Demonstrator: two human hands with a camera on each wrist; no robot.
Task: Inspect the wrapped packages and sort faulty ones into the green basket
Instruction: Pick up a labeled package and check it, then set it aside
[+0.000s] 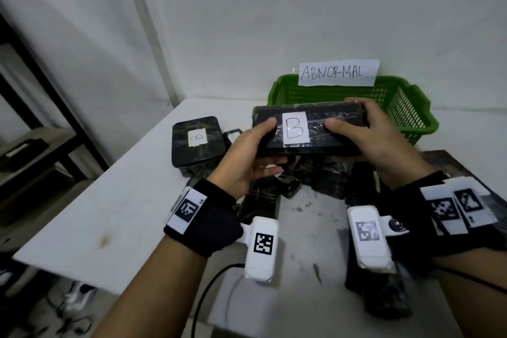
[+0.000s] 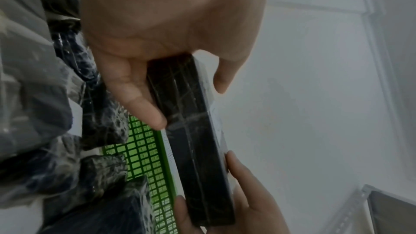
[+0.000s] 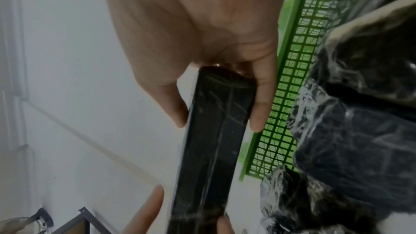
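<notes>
While both hands lift the package above the pile, its "B" label faces the person, probably for checking the wrap. Left hand and right hand each pinch one end, thumbs on the labelled face, fingers behind. It hangs just before the basket.

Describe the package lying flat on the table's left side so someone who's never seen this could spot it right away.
Start at the green plastic basket with the ABNORMAL sign, then look left across the white table. There lies a squarish black film-wrapped package, held by neither hand. Unlike the long bar-shaped package labelled B held in both hands, its small white label sits sideways.
</notes>
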